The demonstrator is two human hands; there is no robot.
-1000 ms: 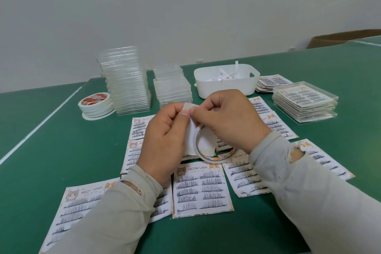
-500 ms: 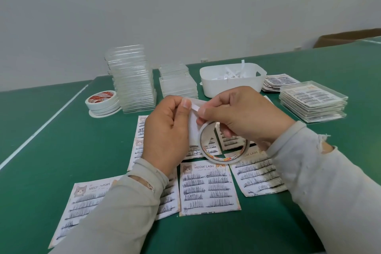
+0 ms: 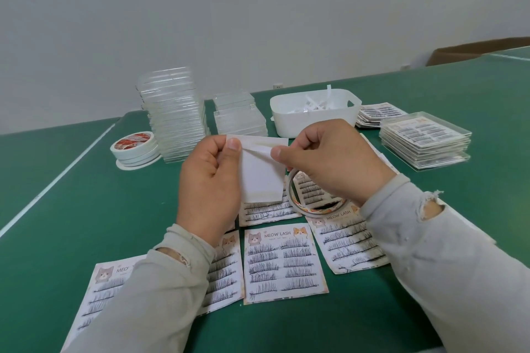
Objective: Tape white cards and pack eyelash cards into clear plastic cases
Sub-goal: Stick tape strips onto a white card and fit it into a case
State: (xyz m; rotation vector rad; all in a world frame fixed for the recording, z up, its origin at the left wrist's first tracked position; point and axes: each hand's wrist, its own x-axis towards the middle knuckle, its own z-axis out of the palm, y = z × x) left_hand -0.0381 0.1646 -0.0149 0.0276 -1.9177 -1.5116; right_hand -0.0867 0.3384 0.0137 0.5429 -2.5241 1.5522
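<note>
Your left hand [image 3: 210, 180] has the plain white rectangular card [image 3: 259, 172] pinched at its top left corner, thumb on the near face and the other fingers curled behind it, so the card stands up in the air between your two hands, over the spread of printed cards. Your right hand [image 3: 332, 163] is pinching a thin strip of white tape [image 3: 258, 149] against the card's upper edge, thumb and forefinger pressed together on it. The strip runs along the top of the card, and there's another pale band along the bottom edge. The thin, nearly used-up tape ring [image 3: 312, 203] hangs below your right palm; how it's held I can't tell, since the hand covers the top of it.

Below, the "MEOW LASH" eyelash cards with cat faces [image 3: 284, 261] lie flat in rows, several partly hidden by your sleeves. Further back sit a tall stack of clear plastic cases [image 3: 172, 112], a shorter stack of the same [image 3: 239, 119], and a stack of white tape rolls with red labels [image 3: 134, 147] to the left. The white plastic bin [image 3: 315, 114] holds white scraps that are hard to make out. To the right there's a pile of packed cases [image 3: 424, 137] with loose eyelash cards behind.

All of it sits on a green table with a white line [image 3: 57, 209], against a plain pale wall [image 3: 258, 8].
</note>
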